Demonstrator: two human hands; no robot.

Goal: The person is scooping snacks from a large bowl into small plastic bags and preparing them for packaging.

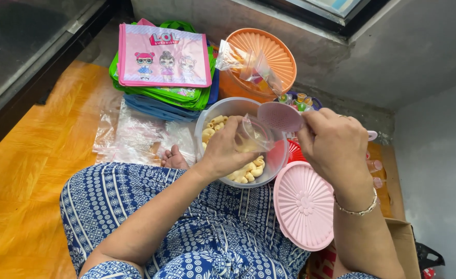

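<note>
Well left of the clear plastic bowl [201, 124], up against the wall: a stack of children's tote bags [161, 67], pink one on top, green and blue beneath. Just left of the bowl, on the floor: a spread of flat clear plastic bags [135, 135]. Over the bowl's middle: left hand [227, 151], fingers curled round a small clear bag [254, 135], holding its mouth up and open. Inside the bowl, under and beside that hand: pale curled snack pieces [248, 171]. Above the bowl's right rim: pink scoop [280, 116], tipped towards the bag's mouth, handle pinched in the closed fingers of the right hand [335, 142]. Behind the bowl: an orange lidded container [269, 54] with a filled bag on top, small jelly cups [297, 99] beside it. Right of and below the bowl: a round pink lid [304, 204], leaning on the lap. Looks like the filling step, scoop at the bag. Calls next for a steady open mouth on the bag and a slow tilt of the scoop, to keep pieces from spilling past.
</note>
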